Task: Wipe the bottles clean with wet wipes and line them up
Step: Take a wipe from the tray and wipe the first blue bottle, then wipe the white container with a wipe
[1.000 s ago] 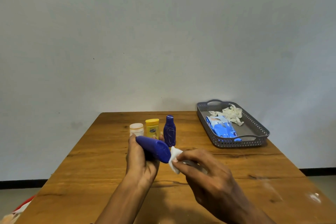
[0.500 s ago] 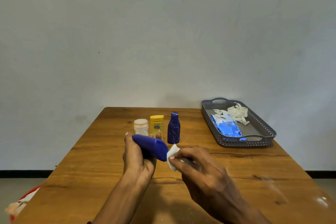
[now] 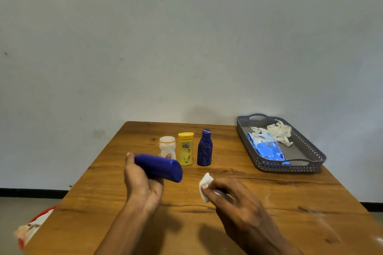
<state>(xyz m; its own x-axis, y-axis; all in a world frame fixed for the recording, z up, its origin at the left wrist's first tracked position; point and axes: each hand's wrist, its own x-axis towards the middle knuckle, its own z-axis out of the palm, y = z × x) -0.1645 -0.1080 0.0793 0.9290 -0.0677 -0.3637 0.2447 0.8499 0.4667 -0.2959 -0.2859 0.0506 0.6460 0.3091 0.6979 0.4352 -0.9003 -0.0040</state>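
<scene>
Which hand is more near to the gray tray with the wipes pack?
Right. The right hand, pinching a white wipe, is in front-left of the gray tray; the left hand, gripping the blue bottle, is farther left.

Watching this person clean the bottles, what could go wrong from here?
The left hand holds the blue bottle sideways just in front of the standing row; swinging it to set it down might topple the white jar or yellow bottle. The wet wipe is only pinched by the right hand, so it might slip onto the table.
</scene>
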